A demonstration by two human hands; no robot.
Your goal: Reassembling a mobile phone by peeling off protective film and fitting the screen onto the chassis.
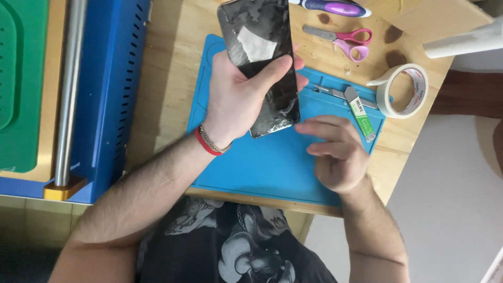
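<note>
Left hand [236,99] fingers grip cracked phone [264,63] over blue mat [262,162]; right hand [335,154] loose, empty, touching its lower edge. Best gripped by edges, away from cracks.

left hand [236,99]: raised, fingers wrapped in a grip, thumb across front
right hand [335,152]: low, fingers extended flat, nothing held

The mat [272,167] lies at centre frame on the table [167,78]; the phone [262,63] is above it (held in the left hand [236,99]), scissors [348,42] and tape [403,90] upper right, the machine [105,94] at left.
</note>
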